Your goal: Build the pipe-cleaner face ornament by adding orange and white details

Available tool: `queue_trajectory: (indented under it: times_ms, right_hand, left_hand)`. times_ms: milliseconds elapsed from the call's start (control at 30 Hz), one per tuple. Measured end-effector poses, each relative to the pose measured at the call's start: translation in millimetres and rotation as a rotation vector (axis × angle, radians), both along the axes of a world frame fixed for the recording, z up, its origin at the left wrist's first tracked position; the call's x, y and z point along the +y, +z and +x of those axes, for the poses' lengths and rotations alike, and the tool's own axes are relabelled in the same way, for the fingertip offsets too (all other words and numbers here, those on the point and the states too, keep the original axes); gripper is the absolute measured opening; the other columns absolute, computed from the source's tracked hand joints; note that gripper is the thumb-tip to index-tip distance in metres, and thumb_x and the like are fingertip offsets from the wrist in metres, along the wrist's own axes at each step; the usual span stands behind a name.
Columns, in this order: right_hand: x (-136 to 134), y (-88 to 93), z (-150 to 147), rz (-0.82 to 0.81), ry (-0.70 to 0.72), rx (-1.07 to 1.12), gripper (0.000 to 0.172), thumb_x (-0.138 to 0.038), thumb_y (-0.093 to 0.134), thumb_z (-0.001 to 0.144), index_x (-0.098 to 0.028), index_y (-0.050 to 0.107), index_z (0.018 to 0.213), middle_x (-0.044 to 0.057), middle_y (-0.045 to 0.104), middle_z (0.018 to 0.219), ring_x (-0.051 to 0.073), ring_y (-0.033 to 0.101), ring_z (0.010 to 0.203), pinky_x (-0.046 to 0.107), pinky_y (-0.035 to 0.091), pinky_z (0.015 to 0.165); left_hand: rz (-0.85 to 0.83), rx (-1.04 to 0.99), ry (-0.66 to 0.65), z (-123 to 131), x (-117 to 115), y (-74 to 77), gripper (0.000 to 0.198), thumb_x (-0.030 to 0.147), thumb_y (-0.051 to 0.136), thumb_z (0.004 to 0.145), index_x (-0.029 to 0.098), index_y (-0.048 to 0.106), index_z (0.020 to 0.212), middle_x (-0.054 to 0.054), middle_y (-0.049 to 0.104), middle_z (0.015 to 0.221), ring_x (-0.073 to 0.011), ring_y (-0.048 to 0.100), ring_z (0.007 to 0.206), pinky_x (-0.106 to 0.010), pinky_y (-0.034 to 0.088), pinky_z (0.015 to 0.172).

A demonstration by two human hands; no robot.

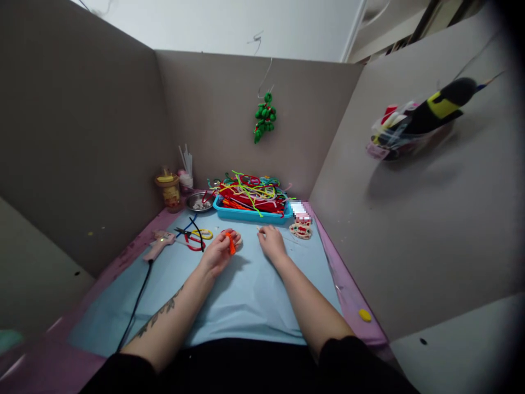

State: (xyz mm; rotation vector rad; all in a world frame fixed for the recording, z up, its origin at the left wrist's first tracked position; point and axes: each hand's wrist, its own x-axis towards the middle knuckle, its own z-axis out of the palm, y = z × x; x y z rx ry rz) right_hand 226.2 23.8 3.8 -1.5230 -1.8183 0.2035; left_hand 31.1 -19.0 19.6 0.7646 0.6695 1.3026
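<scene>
My left hand (221, 249) rests on the light blue mat (246, 295), fingers curled around a small orange piece (232, 243) that looks like a bent pipe cleaner. A little to its right, my right hand (270, 241) lies on the mat with its fingertips pinched on something thin that I cannot make out. Just beyond both hands stands a blue tray (250, 214) heaped with coloured pipe cleaners.
Scissors (197, 235) and a pink glue gun (159, 243) with a black cord lie at the left. A metal dish (199, 202), a small jar (169, 189) and a finished craft figure (301, 227) sit near the tray. Cardboard walls enclose the desk; a green ornament (264, 117) hangs at the back.
</scene>
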Motion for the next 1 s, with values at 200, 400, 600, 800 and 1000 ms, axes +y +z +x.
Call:
queue_trajectory:
  times_ms: [200,400,600,800,1000]
  right_hand:
    - [-40,8.6,-43,-0.518,0.424,0.886,0.033,-0.052,0.053,0.083,-0.018,0.058,0.087,0.002,0.066,0.076,0.012,0.058,0.059,0.022,0.040,0.050]
    - [-48,15.9,-48,-0.828,0.475,1.284,0.030,-0.042,0.073,0.071,-0.014,0.061,0.076,0.000,0.062,0.059,0.007,0.052,0.047,0.017,0.035,0.042]
    - [-45,13.0,-41,-0.872,0.474,1.191,0.026,-0.036,0.074,0.071,-0.015,0.059,0.071,-0.001,0.062,0.055,0.006,0.051,0.042,0.016,0.032,0.038]
    - [-43,12.5,-37,-0.882,0.388,1.244,0.019,-0.025,0.071,0.075,-0.015,0.056,0.070,0.000,0.063,0.055,0.007,0.055,0.044,0.015,0.038,0.041]
    - [-45,10.1,-37,-0.910,0.405,1.250,0.016,-0.025,0.068,0.078,-0.015,0.058,0.071,0.001,0.064,0.055,0.007,0.056,0.044,0.014,0.039,0.040]
  left_hand:
    - [0.146,-0.007,0.096,4,-7,-10.4,0.034,0.031,0.077,0.072,0.018,0.055,0.094,-0.009,0.066,0.115,-0.0211,0.062,0.107,-0.039,0.045,0.097]
    - [0.485,0.528,0.147,-4,-14,-11.5,0.023,0.031,0.066,0.082,0.017,0.060,0.098,-0.014,0.065,0.119,-0.0249,0.060,0.113,-0.042,0.046,0.096]
    - [0.938,1.123,0.304,-18,-14,-14.5,0.024,0.023,0.058,0.088,0.021,0.067,0.109,-0.008,0.071,0.106,-0.0201,0.066,0.099,-0.037,0.051,0.092]
    - [1.080,1.190,0.413,-18,-14,-14.3,0.021,0.022,0.056,0.089,0.021,0.068,0.106,-0.008,0.072,0.102,-0.0176,0.068,0.092,-0.032,0.054,0.085]
    - [1.142,1.282,0.405,-15,-15,-18.6,0.020,0.020,0.054,0.090,0.019,0.067,0.104,-0.009,0.071,0.100,-0.0169,0.067,0.093,-0.029,0.054,0.083]
